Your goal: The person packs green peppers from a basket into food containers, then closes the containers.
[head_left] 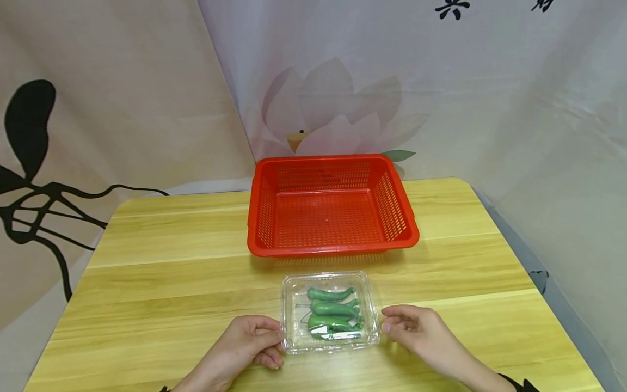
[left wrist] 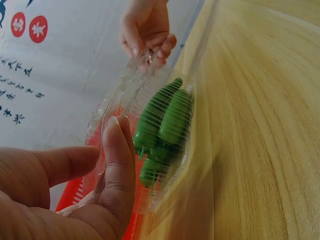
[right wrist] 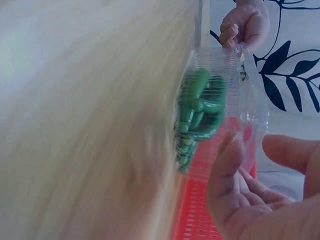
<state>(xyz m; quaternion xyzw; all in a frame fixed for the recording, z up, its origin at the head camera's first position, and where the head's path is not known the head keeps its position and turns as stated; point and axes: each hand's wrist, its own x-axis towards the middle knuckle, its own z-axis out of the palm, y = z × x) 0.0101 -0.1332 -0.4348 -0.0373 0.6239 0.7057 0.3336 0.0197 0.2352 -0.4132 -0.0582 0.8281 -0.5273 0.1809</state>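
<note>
A clear plastic box (head_left: 292,305) with its lid on lies near the front middle of the table. Inside it are several green peppers (head_left: 334,308), also seen through the ribbed side in the left wrist view. My left hand (head_left: 250,343) pinches the box's left rim between thumb and index finger. On the opposite side, my right hand (head_left: 423,333) has its fingertips right at the rim. The right wrist view shows its thumb (right wrist: 285,151) and index finger (right wrist: 229,159) spread apart, with the finger alongside the box wall.
Just behind the box stands a red plastic basket (head_left: 333,252) with perforated walls and nothing in it. The wooden table (head_left: 181,261) extends to both sides. A printed cloth (head_left: 333,98) with a lotus and leaf pattern hangs behind the table's back edge.
</note>
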